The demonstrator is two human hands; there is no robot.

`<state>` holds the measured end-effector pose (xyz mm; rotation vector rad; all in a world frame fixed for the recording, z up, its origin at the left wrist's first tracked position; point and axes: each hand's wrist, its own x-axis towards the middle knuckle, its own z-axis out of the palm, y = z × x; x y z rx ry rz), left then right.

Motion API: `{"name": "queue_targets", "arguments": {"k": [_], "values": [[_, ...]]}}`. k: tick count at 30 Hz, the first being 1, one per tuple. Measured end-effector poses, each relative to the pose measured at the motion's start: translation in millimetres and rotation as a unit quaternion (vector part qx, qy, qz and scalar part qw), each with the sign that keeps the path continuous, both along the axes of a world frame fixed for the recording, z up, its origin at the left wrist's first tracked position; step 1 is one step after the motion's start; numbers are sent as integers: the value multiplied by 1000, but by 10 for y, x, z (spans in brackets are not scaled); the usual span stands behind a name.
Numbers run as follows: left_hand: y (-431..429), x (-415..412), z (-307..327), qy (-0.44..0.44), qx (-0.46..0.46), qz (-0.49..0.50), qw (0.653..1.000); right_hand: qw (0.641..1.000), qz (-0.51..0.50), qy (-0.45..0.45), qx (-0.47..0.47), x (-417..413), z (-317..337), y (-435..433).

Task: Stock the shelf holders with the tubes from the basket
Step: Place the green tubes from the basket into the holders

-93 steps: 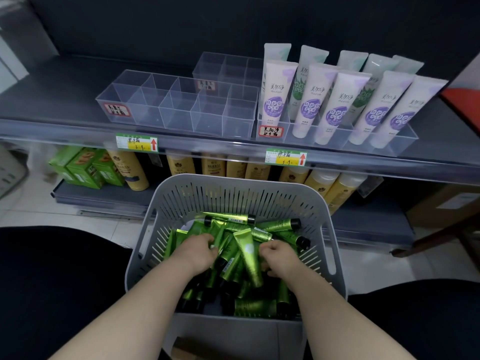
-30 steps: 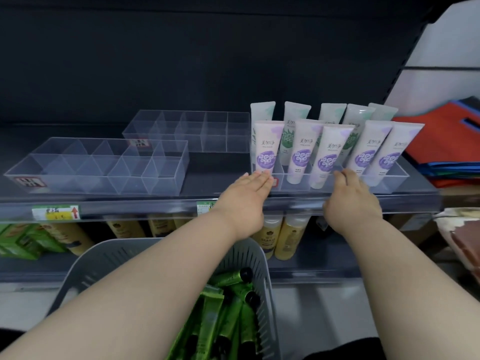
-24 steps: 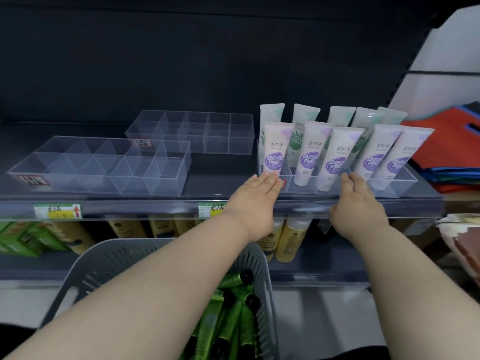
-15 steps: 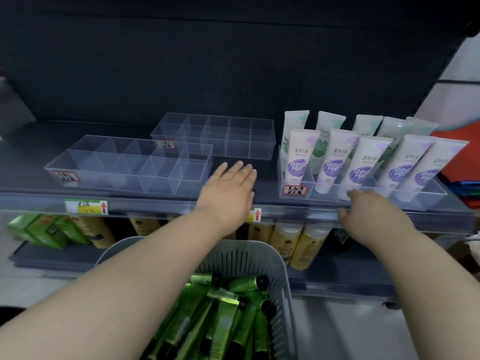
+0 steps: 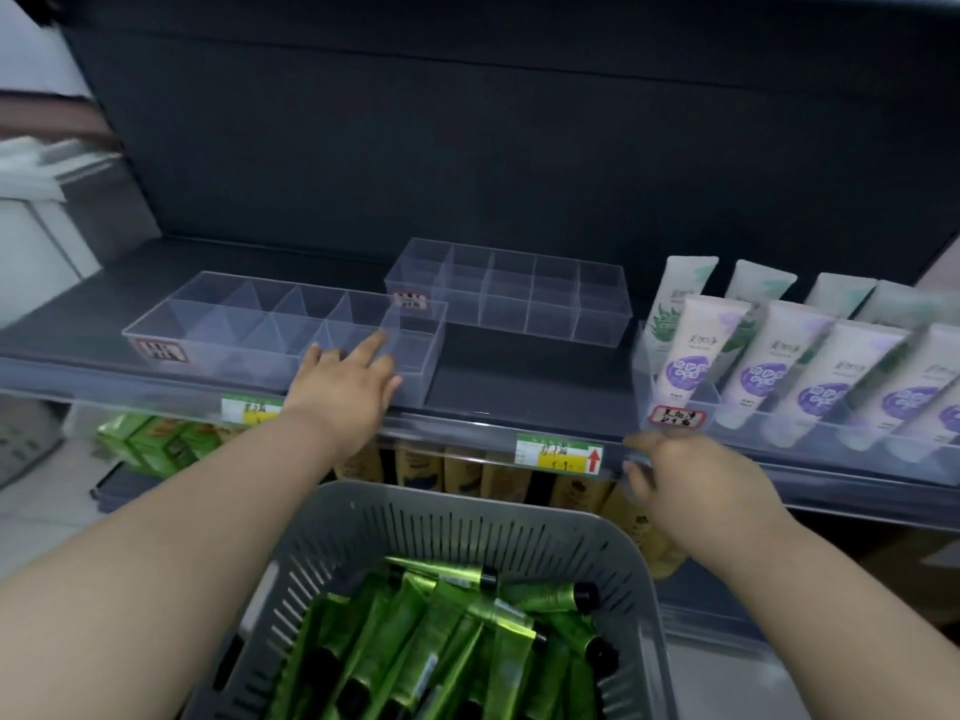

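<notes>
Clear divided holder sits on shelf, left side. Left hand flat, fingers spread, touching holder's front-right corner. Green tubes all piled in grey basket below. Right hand loose, gripping nothing, by shelf's front rail, kinda blurry.

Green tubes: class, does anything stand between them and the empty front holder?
Nothing fixed: the green tubes lie uncovered in the basket; only the left hand is at the right end of the front holder.
</notes>
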<state>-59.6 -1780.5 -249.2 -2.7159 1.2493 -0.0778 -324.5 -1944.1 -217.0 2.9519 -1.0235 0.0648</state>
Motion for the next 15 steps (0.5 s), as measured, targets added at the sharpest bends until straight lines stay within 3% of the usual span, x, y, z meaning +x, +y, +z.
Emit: {"name": "queue_targets", "arguments": {"k": [8, 15], "values": [[517, 609, -61, -4, -31, 17, 999, 991, 96, -86, 44, 580, -34, 76], [574, 825, -144, -11, -85, -10, 996, 995, 68, -19, 76, 1621, 48, -475]]}}
